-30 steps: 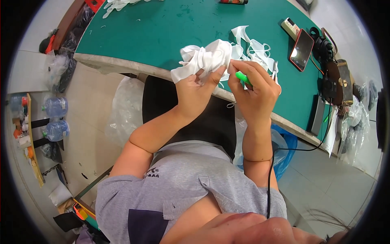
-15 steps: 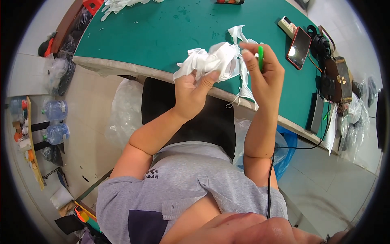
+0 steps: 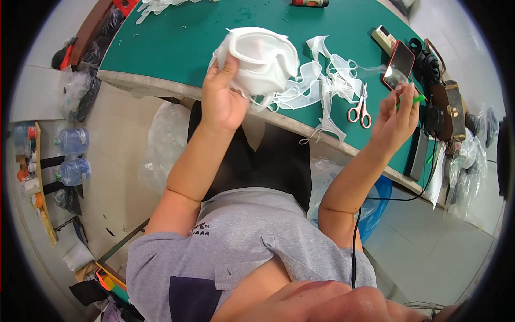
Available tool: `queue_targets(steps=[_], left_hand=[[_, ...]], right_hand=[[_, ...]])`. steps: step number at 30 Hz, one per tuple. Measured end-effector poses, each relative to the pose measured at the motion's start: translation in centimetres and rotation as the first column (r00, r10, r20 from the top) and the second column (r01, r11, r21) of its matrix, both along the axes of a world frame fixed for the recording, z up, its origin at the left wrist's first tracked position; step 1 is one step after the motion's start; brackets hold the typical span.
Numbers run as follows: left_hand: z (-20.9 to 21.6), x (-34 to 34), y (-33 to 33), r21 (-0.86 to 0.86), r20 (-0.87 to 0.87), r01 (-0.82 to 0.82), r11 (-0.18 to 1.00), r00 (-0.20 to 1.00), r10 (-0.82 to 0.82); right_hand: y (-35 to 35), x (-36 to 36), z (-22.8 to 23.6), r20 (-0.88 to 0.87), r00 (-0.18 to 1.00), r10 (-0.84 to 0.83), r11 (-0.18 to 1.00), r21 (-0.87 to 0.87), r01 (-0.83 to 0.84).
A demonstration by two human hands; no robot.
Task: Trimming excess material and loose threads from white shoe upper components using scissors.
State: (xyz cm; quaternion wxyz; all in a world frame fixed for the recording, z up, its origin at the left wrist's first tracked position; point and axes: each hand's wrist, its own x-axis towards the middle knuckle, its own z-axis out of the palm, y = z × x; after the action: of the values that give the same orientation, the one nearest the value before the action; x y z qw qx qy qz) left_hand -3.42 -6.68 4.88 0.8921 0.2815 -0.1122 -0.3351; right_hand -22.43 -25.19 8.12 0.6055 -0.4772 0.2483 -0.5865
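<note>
My left hand point(image 3: 224, 99) grips a white cup-shaped fabric piece point(image 3: 260, 64) above the table's front edge, thumb on its near side. The piece has a thick rolled rim and soft folds. Off to the right, my right hand point(image 3: 396, 119) is closed around a slim green tool point(image 3: 412, 100), whose exact kind I cannot make out. White fabric offcuts point(image 3: 306, 86) with thin cords lie between the hands, some hanging over the table edge. Scissors with pinkish handles point(image 3: 359, 110) rest beside these offcuts.
On the green table point(image 3: 177, 53), a phone point(image 3: 399, 64) lies near a beige device point(image 3: 384, 38), black headphones point(image 3: 424, 59) and a brown bag point(image 3: 453, 110). More white scraps point(image 3: 155, 6) and a dark red cylinder point(image 3: 310, 2) are at the far side. A black cable point(image 3: 397, 198) crosses near my right arm.
My hands have moved apart. The left has opened out the bunched white fabric and shifted left; the right has swung right with the green tool, exposing the scissors.
</note>
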Motion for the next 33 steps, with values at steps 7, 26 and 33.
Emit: queue_targets(steps=[7, 26, 33], left_hand=[[-0.7, 2.9, 2.2, -0.144, -0.149, -0.025, 0.989, 0.989, 0.003], [0.7, -0.2, 1.6, 0.041, 0.075, 0.100, 0.994, 0.992, -0.103], [0.5, -2.2, 1.0, 0.064, 0.039, 0.160, 0.985, 0.986, -0.163]], right_hand=[[-6.5, -2.1, -3.6, -0.437, 0.717, -0.542, 0.820, -0.460, 0.340], [2.6, 3.9, -0.7, -0.453, 0.877, -0.161, 0.945, -0.326, 0.005], [8.2, 3.9, 1.0, -0.135, 0.904, 0.406, 0.904, -0.082, -0.419]])
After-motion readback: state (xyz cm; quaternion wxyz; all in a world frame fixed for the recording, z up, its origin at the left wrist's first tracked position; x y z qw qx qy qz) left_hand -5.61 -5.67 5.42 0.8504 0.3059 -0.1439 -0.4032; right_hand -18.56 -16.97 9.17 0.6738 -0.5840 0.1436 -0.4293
